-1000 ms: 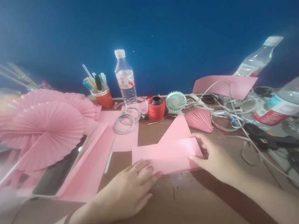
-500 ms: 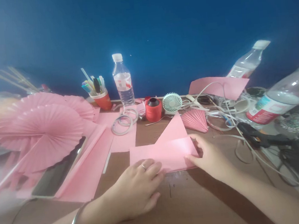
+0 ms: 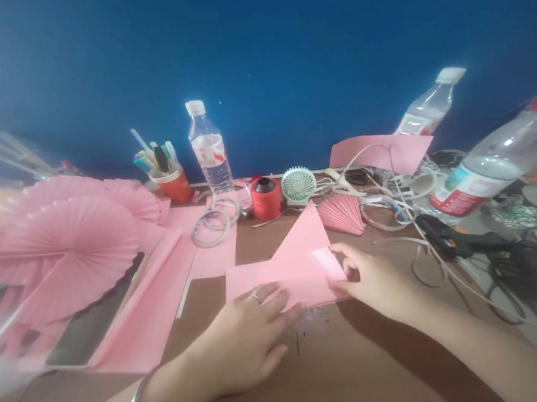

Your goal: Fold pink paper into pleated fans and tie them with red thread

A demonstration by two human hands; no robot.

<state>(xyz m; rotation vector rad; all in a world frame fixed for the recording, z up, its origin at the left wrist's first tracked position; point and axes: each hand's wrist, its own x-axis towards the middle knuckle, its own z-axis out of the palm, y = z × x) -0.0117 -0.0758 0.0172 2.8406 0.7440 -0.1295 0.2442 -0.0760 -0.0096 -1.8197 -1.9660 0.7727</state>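
A folded sheet of pink paper [image 3: 252, 278] lies on the brown table in front of me, and a pointed pink paper piece [image 3: 303, 232] rises behind it. My left hand [image 3: 251, 331], with a ring and a bracelet, rests open with its fingers spread along the sheet's lower edge. At the right end, my right hand [image 3: 370, 276] pinches the paper between thumb and curled fingers. A pale patch shows on the paper close to those fingertips. Just behind sits a small pleated pink fan piece [image 3: 341, 214].
Large pleated pink fans [image 3: 67, 248] and a dark tablet-like slab [image 3: 94, 321] lie left. Across the back stand a pen cup [image 3: 173, 184], a water bottle [image 3: 211, 159], a red pot [image 3: 266, 200] and a mint mini fan [image 3: 299, 185]. Cables and a black glue gun [image 3: 449, 236] crowd the right.
The view has shifted slightly, so the background sits further left. Near my right hand the paper's upper edge looks different, blending into the pointed piece. Both hands stay on the sheet.
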